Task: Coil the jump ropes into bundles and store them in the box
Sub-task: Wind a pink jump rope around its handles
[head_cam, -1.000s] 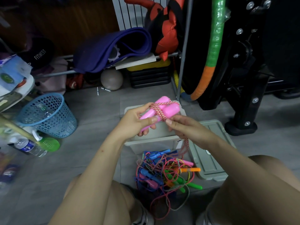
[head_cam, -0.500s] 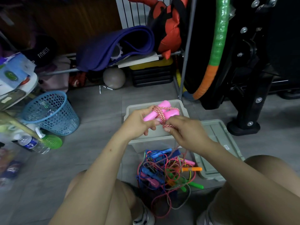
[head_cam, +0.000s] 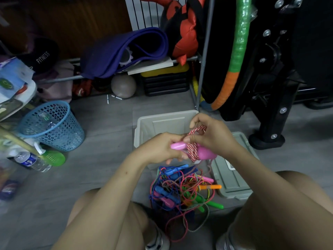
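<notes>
Writing: the word "FITNESS" in white letters on a black cap (head_cam: 42, 53) at the far left; no other text can be read.
Floor: grey wood-look planks (head_cam: 100, 123), seen from above by a person sitting with bare knees apart.
Left side: a blue perforated waste basket (head_cam: 52, 126) stands on the floor, with a plastic water bottle (head_cam: 29, 160) lying just beside it, nearer the viewer.
Back of room: a rolled purple exercise mat (head_cam: 124, 51) rests on a low metal rack, and a grey ball (head_cam: 123, 86) sits under it.
Left hand: the left hand (head_cam: 160, 148) grips one end of the pink jump rope handles (head_cam: 178, 146), fingers curled round them.
Rope in hand: a red-and-white cord (head_cam: 191, 150) is wound round the pink handles, held between both hands above the near edge of the box.
Right hand: the right hand (head_cam: 210, 134) pinches a loop of that cord above the handles.
Box: an open grey plastic storage box (head_cam: 153, 123) stands on the floor directly behind the hands.
Rope pile: a tangle of blue, pink, green and orange jump ropes (head_cam: 182, 190) lies on the floor between the knees, below the hands.
Lid: the grey lid (head_cam: 234, 177) lies flat just right of the box.
Right side: a green and orange hoop (head_cam: 237, 51) leans against black gym equipment (head_cam: 281, 69).
</notes>
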